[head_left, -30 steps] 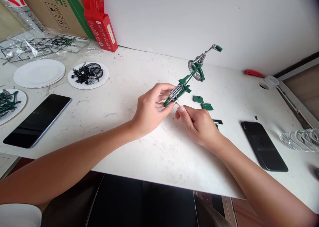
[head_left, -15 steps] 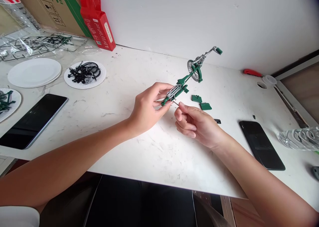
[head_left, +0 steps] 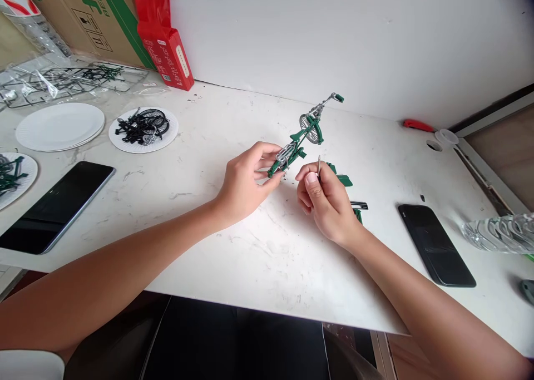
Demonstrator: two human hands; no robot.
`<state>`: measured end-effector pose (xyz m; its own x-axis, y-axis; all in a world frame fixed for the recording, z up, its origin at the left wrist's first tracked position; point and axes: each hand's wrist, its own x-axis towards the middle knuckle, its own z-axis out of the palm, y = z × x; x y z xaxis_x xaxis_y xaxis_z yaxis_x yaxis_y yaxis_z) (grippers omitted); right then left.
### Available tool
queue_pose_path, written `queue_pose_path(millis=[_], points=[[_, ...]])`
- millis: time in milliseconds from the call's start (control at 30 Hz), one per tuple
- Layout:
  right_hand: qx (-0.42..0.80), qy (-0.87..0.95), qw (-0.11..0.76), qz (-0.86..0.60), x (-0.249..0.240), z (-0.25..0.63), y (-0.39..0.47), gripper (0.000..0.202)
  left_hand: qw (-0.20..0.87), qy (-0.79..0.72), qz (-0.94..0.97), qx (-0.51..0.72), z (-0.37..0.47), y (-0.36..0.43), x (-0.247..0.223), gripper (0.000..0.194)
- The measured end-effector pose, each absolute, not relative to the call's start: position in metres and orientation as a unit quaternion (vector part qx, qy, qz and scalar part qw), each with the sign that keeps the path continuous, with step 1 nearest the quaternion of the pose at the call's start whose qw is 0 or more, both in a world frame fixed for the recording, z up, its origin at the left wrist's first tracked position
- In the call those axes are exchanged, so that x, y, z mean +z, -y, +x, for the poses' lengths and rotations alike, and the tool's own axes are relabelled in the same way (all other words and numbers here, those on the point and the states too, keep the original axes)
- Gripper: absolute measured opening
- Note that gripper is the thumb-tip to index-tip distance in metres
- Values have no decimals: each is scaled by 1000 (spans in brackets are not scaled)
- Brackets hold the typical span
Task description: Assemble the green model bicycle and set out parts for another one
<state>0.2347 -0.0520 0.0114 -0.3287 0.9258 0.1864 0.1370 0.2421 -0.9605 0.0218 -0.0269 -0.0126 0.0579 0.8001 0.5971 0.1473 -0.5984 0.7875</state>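
A small green and silver model bicycle (head_left: 297, 137) is held at its rear end by my left hand (head_left: 250, 179), its front wheel and handlebar pointing up and away to the right. My right hand (head_left: 327, 202) is closed on a thin metal tool (head_left: 319, 167), whose tip points upward just right of the bicycle, apart from it. Flat green pieces (head_left: 344, 180) lie on the table behind my right hand, partly hidden by it. Beside my right wrist rests a narrow black piece (head_left: 359, 205), with another green part (head_left: 358, 215) near it.
To the left are a plate of black parts (head_left: 144, 129), stacked white plates (head_left: 60, 127), a plate of green parts (head_left: 12, 178) and a phone (head_left: 56, 206). Another phone (head_left: 436, 245) and a clear bottle (head_left: 498, 233) are at the right. A red box (head_left: 171, 57) stands at the back.
My right hand has turned and drawn the tool away from the bicycle, so its tip points up. The bicycle's front end has swung left and slightly down in view.
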Motion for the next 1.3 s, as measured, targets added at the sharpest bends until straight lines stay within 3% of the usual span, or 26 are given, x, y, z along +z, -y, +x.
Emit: queue_pose_path(millis=[133,300,500,700,1133,1300], points=[[262,726,453,-445,11,234,62,24,288,-336,682,582,23,28,-13,38],[178,725,486,-455,21,226,69,16,298,-320,697,568,24,32,-10,38],[174,727,488,-451,18,226,65,6,310,-319,709,548,26,37,-9,34],[226,706,470,-480,17,228,64,16,335,-330,693,546,26,36,-12,40],[213,712,495,-450,12,227,63,8,336,-325,709,528,26,35,-15,40],[222,703,489,-466,10,227,64,16,333,-331,704,533,26,37,-13,52]])
